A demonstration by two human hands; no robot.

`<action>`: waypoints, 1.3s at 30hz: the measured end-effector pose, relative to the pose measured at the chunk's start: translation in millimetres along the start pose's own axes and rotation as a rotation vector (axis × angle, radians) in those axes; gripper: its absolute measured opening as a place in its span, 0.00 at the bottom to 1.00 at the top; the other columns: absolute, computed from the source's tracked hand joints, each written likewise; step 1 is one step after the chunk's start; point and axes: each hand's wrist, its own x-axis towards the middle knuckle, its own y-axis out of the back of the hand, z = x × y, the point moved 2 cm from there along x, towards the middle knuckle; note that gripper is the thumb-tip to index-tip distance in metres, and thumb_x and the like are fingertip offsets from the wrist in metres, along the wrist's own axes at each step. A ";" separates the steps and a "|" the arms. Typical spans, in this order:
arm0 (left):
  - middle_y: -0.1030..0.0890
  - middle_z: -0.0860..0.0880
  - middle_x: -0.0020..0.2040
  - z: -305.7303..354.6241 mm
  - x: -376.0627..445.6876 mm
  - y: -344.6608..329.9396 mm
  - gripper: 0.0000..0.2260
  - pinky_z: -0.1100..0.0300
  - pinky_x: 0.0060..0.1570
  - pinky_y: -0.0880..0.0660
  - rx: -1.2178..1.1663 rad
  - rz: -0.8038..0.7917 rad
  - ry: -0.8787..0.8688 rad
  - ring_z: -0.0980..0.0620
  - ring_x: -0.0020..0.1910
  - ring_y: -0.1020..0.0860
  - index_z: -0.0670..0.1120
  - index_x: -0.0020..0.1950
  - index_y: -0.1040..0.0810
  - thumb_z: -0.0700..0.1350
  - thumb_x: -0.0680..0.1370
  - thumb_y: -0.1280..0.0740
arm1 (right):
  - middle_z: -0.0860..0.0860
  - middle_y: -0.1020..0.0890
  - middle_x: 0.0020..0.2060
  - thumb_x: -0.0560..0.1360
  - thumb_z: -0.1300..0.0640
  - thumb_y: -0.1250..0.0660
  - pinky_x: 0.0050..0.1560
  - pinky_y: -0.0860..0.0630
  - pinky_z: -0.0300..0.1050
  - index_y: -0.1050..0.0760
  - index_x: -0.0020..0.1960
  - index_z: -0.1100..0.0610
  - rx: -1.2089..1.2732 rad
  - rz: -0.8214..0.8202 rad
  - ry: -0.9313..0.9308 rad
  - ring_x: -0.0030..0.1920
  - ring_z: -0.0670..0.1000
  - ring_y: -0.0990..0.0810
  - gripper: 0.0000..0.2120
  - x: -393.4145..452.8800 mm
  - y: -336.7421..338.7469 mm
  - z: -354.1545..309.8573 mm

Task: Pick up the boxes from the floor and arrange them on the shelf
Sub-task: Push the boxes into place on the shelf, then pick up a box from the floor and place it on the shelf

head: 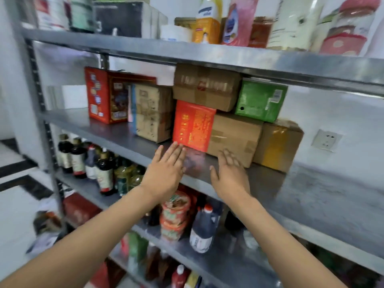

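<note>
- Red box (193, 125) upright on the middle shelf (116, 132), yellow print, against a brown box (234, 138).
- Left hand (166, 171) flat, fingers straight, fingertips at the red box's bottom edge.
- Right hand (230, 173) spread, empty, just before the brown box.

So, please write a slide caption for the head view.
Both open hands reach toward stacked boxes on a metal shelf.

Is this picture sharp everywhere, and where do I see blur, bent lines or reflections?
Head view: the middle is fairly sharp, with the red box and both open hands, left hand and right hand, clear enough; the edges smear, notably the top-shelf bottles; the wide lens bows the metal shelf lines; its surface shows a dim red reflection; light is soft and even.
</note>
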 end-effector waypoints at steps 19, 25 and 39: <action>0.45 0.49 0.79 -217.2 -267.6 -119.7 0.26 0.54 0.76 0.51 -0.350 -0.224 0.495 0.53 0.78 0.52 0.45 0.79 0.46 0.54 0.82 0.54 | 0.56 0.43 0.78 0.80 0.51 0.44 0.76 0.51 0.48 0.44 0.77 0.59 0.235 -0.401 0.300 0.78 0.53 0.46 0.29 -92.5 -217.5 -288.7; 0.42 0.47 0.78 -233.0 -343.0 -193.5 0.27 0.51 0.76 0.50 -0.436 -0.330 0.649 0.51 0.78 0.49 0.44 0.78 0.44 0.54 0.81 0.56 | 0.59 0.36 0.74 0.79 0.50 0.40 0.75 0.42 0.54 0.39 0.74 0.62 0.175 -0.506 0.204 0.75 0.58 0.39 0.28 -137.6 -298.9 -313.4; 0.40 0.46 0.77 -166.6 -465.8 -347.6 0.27 0.50 0.74 0.47 -0.527 -0.720 0.855 0.48 0.78 0.48 0.42 0.77 0.43 0.53 0.81 0.56 | 0.63 0.30 0.70 0.76 0.54 0.36 0.69 0.34 0.53 0.34 0.71 0.66 0.124 -0.898 0.085 0.71 0.61 0.32 0.27 -262.9 -490.3 -268.3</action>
